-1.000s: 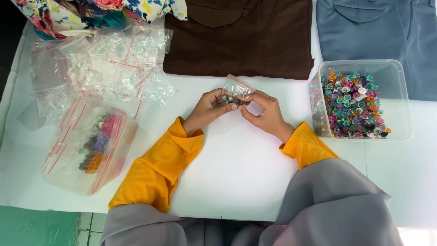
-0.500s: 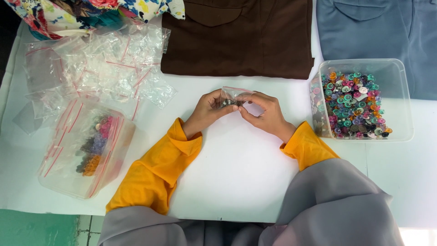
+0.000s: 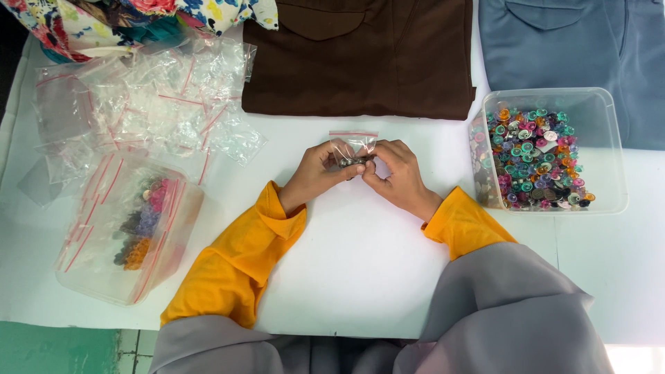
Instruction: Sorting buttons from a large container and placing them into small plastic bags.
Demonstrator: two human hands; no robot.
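Observation:
My left hand (image 3: pixel 315 173) and my right hand (image 3: pixel 395 174) meet at the middle of the white table (image 3: pixel 360 277). Together they pinch a small clear zip bag (image 3: pixel 352 145) with a red seal line; a few dark metallic buttons sit inside it between my fingertips. The bag's open top points away from me. Both wrists wear orange cuffs under grey sleeves.
A clear tub (image 3: pixel 603 149) of several colourful buttons stands to the right. A pile of empty zip bags (image 3: pixel 149 104) lies at the left, with a clear container (image 3: pixel 128 232) of filled bags below it. Folded brown (image 3: pixel 360 55), blue-grey (image 3: pixel 575 41) and floral (image 3: pixel 104 21) garments lie along the far edge.
The small bag has turned from tilted to upright between my hands, which have shifted slightly toward me and closed around its lower part.

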